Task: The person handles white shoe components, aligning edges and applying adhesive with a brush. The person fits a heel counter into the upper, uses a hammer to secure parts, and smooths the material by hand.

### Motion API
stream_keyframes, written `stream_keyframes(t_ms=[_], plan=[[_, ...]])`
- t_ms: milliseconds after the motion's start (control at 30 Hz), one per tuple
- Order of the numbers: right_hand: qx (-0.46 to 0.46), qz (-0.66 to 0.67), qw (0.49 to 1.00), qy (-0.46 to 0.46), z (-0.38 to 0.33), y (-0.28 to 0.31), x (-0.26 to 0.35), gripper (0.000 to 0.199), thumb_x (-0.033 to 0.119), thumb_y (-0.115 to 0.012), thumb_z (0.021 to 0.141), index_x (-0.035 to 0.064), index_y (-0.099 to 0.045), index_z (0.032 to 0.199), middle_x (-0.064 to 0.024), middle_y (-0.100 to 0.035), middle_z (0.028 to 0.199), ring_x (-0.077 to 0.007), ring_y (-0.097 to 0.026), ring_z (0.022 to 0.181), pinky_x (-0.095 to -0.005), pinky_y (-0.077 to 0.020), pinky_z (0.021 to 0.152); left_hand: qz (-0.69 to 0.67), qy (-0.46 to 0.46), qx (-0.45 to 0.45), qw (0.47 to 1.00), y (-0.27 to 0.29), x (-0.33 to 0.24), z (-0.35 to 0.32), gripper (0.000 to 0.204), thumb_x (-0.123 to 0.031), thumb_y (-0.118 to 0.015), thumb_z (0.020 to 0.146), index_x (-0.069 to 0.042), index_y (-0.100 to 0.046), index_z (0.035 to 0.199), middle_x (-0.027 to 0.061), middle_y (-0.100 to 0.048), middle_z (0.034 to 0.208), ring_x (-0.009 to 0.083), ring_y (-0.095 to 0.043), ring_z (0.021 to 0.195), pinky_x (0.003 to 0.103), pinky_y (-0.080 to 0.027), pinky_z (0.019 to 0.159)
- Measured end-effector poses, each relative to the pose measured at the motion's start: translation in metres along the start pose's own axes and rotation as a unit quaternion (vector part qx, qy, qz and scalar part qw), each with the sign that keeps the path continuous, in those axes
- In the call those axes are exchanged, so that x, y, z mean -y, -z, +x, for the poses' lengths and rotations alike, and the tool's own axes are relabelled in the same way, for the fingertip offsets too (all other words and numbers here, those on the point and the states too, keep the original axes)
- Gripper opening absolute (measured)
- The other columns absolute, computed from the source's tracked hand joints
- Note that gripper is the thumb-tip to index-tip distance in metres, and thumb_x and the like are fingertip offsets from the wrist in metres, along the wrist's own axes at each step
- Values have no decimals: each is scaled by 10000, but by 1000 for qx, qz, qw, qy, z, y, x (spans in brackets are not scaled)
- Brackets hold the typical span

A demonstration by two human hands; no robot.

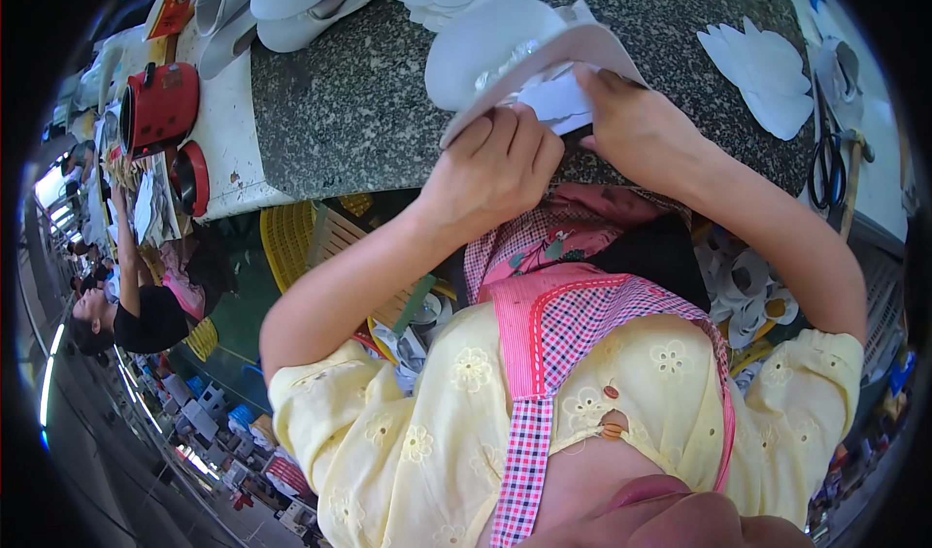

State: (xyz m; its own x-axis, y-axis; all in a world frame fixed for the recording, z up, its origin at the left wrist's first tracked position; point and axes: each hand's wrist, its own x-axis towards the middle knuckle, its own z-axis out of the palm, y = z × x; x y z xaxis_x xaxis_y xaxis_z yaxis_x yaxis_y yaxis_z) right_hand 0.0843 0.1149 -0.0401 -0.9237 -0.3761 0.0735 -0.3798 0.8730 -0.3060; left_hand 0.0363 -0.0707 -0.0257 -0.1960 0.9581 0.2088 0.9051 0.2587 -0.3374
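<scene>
A white shoe upper (490, 48), curved and open along its near edge, is held above the speckled stone slab (340, 111). My left hand (500, 160) has its fingers curled over the near left part of the rim. At the right part of the rim, my right hand (636, 121) pinches the edge between thumb and fingers. Between the two hands a white inner piece (558, 97) shows inside the opening. The fingertips inside the upper are partly hidden.
More white shoe uppers (301, 4) lie at the far left of the slab. White flat cut pieces (762, 77) rest at the right, near black-handled scissors (827, 169). A red container (160, 106) stands at left. Yellow baskets (286, 242) are below; another person (146, 305) works further left.
</scene>
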Motion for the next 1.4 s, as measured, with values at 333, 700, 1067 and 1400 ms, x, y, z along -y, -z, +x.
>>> stream_keyframes(t_ms=[333,700,1067,1400], plan=[[-142,-11,990,6,10,-19,-3,183,101,-615,697,36,-559,859,-95,-595,839,-257,-589,683,-336,-480,587,-106,98,-63,987,-20,-22,-18,259,-130,-540,625,-36,-529,866,64,-518,870,167,-535,730,249,-444,632],[-301,-18,949,-90,16,-34,-7,80,110,-598,733,48,-573,777,-94,-570,654,-245,-569,582,-312,-460,507,-5,159,-25,987,-31,-46,3,353,-158,-490,699,4,-585,998,178,-589,1000,140,-502,715,241,-334,557],[-230,72,970,-1,-3,-33,-10,158,15,-591,692,40,-583,848,-84,-604,853,-244,-600,763,-332,-495,639,-22,35,88,995,-16,-27,2,338,-168,-502,695,14,-585,967,217,-575,957,192,-488,800,303,-366,602],[-223,-7,970,100,-9,-36,-9,217,11,-595,607,25,-603,824,-55,-586,807,-213,-601,779,-295,-505,629,11,28,75,997,-24,-31,-6,232,-170,-507,683,-11,-588,832,137,-587,942,207,-481,851,308,-371,584]])
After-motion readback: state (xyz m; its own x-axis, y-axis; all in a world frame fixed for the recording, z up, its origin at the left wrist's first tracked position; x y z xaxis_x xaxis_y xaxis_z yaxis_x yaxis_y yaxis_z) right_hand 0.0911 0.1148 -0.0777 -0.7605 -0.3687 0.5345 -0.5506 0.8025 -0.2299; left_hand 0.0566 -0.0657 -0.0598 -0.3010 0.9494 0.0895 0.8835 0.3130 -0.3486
